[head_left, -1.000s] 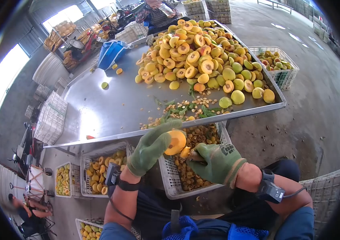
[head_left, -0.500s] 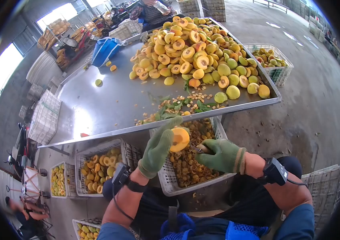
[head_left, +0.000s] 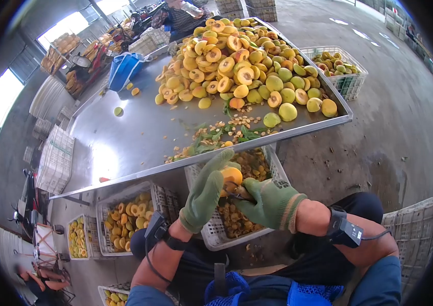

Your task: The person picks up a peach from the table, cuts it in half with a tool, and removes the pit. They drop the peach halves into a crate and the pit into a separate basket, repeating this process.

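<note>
My left hand (head_left: 204, 193), in a green glove, is closed round a cut yellow-orange peach half (head_left: 231, 176), its cut face toward my right. My right hand (head_left: 267, 200), also gloved, grips a small tool with a wooden handle (head_left: 243, 193); its dark metal end touches the fruit. Both hands are above a white crate (head_left: 217, 235) of peach scraps, just in front of the metal table (head_left: 140, 133). On the table lies a big heap of halved and whole peaches (head_left: 226, 64), with loose pits (head_left: 242, 121) and green leaves near the front edge.
Crates of peaches stand at the lower left (head_left: 127, 219) and behind the table's right side (head_left: 336, 71). Empty-looking crates (head_left: 414, 229) are at the right. A blue bag (head_left: 123, 70) lies on the table's left. People sit beyond the table and at the lower left.
My right hand has moved left, bringing the tool from beside the peach half onto it. The peach half is now tilted more. The whole view has shifted slightly.
</note>
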